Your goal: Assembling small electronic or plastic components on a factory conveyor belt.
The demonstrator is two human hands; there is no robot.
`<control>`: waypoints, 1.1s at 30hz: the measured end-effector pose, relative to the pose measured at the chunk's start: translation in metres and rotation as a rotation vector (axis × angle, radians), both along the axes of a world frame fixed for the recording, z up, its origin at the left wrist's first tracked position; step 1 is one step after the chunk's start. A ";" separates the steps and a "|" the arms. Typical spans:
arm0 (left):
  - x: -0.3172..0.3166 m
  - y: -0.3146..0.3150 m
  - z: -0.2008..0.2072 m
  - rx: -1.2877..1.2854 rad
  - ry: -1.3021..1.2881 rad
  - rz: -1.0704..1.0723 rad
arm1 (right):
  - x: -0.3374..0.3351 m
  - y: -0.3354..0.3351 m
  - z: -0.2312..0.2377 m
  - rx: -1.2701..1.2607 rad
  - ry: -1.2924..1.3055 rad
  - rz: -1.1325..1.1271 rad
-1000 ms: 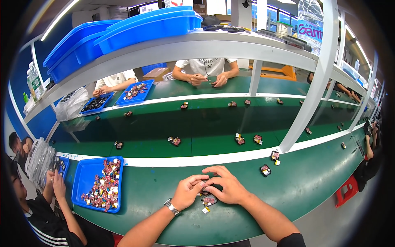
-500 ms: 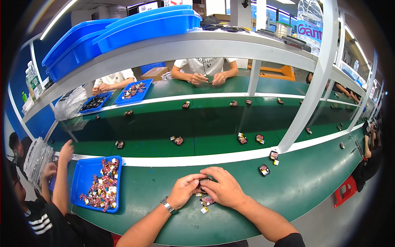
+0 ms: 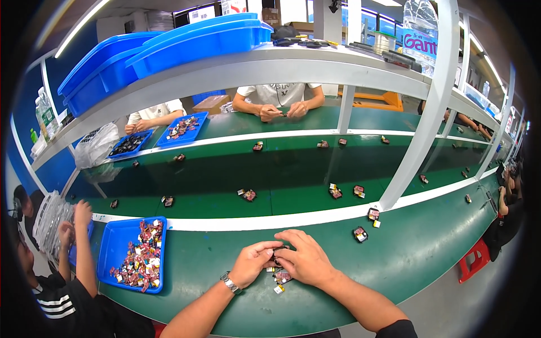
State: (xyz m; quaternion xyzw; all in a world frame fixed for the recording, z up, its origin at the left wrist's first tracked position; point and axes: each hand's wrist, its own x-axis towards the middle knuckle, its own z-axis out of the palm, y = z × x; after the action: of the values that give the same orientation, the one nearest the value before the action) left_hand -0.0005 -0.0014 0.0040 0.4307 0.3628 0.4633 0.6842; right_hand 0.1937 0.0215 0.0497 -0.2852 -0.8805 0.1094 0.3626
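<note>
A worker's left hand (image 3: 252,265) pinches a small dark piece (image 3: 279,253) between thumb and fingers over a green worktop (image 3: 360,281), while the right hand (image 3: 307,260) curves over it from the other side, its fingertips against the piece; whether they too pinch it cannot be told. The piece lies within the joined grip, partly hidden by the fingers.

Just below the grip, on the near side, rests a reddish module (image 3: 282,276), with a white-and-yellow block (image 3: 279,289) at its lower end. A metal-banded watch (image 3: 230,283) circles the left wrist. Well to the left of the grip, a blue tray (image 3: 115,236) carries a heap of mixed small parts (image 3: 141,260). To the right of the grip and farther off, a dark-framed unit (image 3: 360,234) sits on the worktop. Beyond the grip, similar units (image 3: 247,195) dot a green belt (image 3: 298,169).
</note>
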 end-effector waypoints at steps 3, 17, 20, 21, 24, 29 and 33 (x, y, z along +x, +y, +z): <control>0.002 -0.001 0.002 -0.005 -0.009 0.011 | -0.002 -0.001 -0.006 -0.049 0.036 -0.012; 0.001 -0.003 0.006 0.070 -0.096 0.031 | -0.007 -0.005 -0.012 -0.235 0.220 -0.033; -0.002 -0.002 0.005 0.050 -0.169 0.017 | -0.008 -0.006 -0.011 -0.182 0.225 -0.046; -0.001 -0.003 0.004 0.049 -0.170 0.017 | -0.008 -0.006 -0.011 -0.160 0.233 -0.052; -0.003 0.000 0.002 0.035 -0.237 -0.004 | -0.008 -0.004 -0.013 -0.147 0.250 -0.044; -0.003 0.001 -0.003 0.021 -0.244 0.012 | -0.008 -0.005 -0.010 -0.138 0.249 -0.013; -0.005 0.000 -0.001 0.036 -0.245 0.021 | -0.008 -0.006 -0.009 -0.207 0.238 -0.024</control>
State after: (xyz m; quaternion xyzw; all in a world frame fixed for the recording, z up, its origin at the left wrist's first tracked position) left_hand -0.0051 -0.0016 0.0034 0.3793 0.2728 0.5262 0.7105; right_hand 0.1858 0.0153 0.0402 -0.3164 -0.8120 0.2281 0.4342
